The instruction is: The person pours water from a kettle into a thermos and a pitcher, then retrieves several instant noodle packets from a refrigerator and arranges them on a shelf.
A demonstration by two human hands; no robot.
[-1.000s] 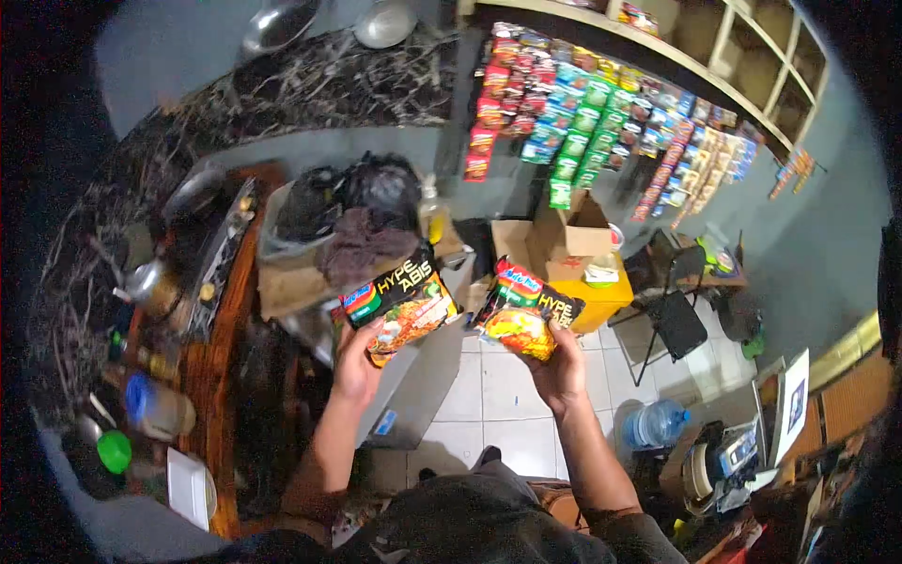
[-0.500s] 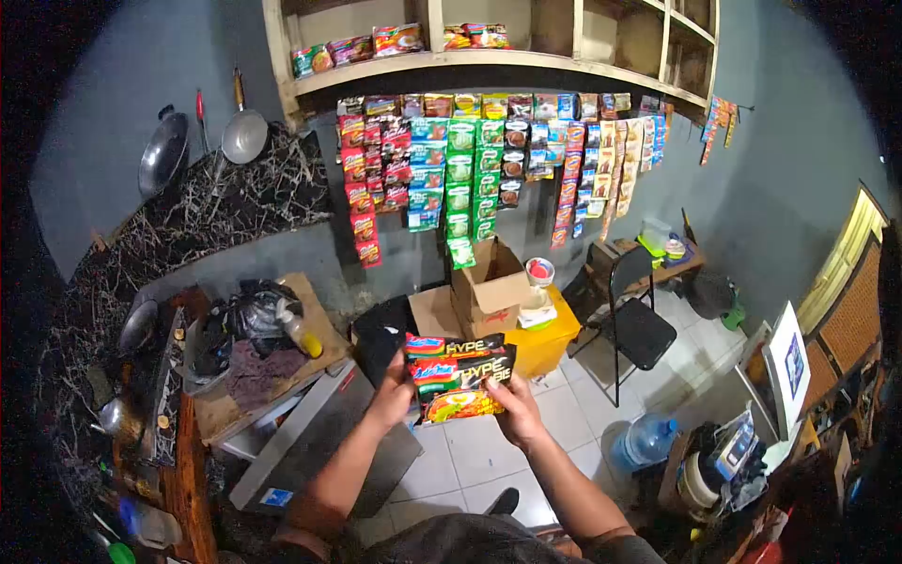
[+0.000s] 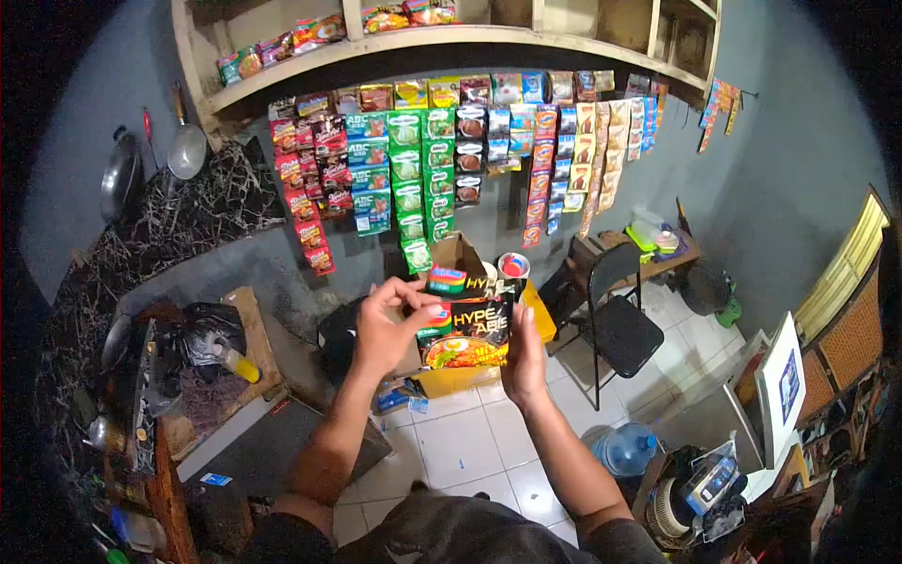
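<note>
The left hand [image 3: 387, 329] holds a black front noodle packet [image 3: 467, 331] by its left end, thumb on the printed face, fingers bent toward a second packet [image 3: 449, 280] that shows just above and behind it. The right hand [image 3: 526, 362] stands upright along the right edge of the front packet, touching it; how firmly it grips cannot be told. Both packets are in the middle of the view, in front of an open cardboard box [image 3: 458, 251], and together with the hands they block much of it and part of the yellow box [image 3: 460, 382] beneath. A round tub [image 3: 513, 266] with something red inside sits just behind the right fingertips. Beyond, strips of sachets [image 3: 406, 160] hang on the wall under a wooden shelf [image 3: 470, 39] holding a few more packs. To the right, a black folding chair [image 3: 628, 334] stands in front of a small table [image 3: 691, 252], and a blue water jug [image 3: 628, 449] is on the tiled floor near the right forearm. On the left, well apart from the hands, are a black plastic bag [image 3: 209, 329], a bottle of yellow liquid [image 3: 242, 365] and a dark cloth [image 3: 209, 402], above a grey cabinet [image 3: 291, 451].
</note>
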